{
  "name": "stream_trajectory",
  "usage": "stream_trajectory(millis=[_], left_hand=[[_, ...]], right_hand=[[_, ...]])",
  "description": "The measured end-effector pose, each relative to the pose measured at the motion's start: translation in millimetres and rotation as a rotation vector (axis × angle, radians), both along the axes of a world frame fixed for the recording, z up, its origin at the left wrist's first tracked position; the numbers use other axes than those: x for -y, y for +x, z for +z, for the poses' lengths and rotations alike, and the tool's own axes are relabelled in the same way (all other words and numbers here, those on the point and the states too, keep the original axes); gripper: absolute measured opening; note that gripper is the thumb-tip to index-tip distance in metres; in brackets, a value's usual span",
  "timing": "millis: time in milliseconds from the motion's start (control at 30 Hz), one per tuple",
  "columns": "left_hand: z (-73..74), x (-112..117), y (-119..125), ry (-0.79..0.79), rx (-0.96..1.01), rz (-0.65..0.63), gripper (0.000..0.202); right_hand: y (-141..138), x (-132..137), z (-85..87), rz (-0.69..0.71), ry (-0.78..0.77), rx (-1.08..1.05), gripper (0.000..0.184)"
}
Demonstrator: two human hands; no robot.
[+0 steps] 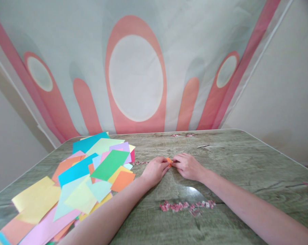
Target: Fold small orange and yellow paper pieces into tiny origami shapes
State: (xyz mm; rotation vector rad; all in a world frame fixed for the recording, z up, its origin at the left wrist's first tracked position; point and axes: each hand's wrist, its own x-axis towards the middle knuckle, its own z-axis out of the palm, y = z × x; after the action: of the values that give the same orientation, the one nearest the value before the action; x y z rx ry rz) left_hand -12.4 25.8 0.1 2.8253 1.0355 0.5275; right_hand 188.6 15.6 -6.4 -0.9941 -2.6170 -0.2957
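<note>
Between my two hands, over the middle of the table, is a small piece of orange paper (169,161), mostly covered by fingers. My left hand (156,170) pinches it from the left side. From the right, my right hand (187,166) grips it too, with thumb and fingers pressed together. The fingertips of both hands almost meet at the paper. Its exact shape cannot be made out.
A loose heap of coloured paper sheets (79,194) spreads over the left of the wood-patterned table (245,160), partly behind my left forearm. Pink blossom prints (187,205) mark the tabletop. Beyond the far edge hangs a pink and white backdrop (136,78).
</note>
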Motion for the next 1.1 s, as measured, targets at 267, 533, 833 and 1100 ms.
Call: stream_trajectory(millis=[267,533,833,1100], left_hand=[[1.0,-1,-1,-0.011,-0.004,0.000,0.023],[3.1,4,0,0.023,-0.043,-0.006,0.028],[10.4,8,1,0.037,-0.076,-0.027,0.030],[13.0,7,1,0.044,-0.109,-0.046,0.031]], right_hand=[[-3,2,0.1,0.031,-0.094,-0.123,0.030],[9,-9,-11.8,-0.024,-0.206,-0.368,0.037],[4,-10,-13.7,-0.061,-0.130,-0.310,0.038],[3,-12,-14.7,-0.092,-0.146,-0.293,0.034]])
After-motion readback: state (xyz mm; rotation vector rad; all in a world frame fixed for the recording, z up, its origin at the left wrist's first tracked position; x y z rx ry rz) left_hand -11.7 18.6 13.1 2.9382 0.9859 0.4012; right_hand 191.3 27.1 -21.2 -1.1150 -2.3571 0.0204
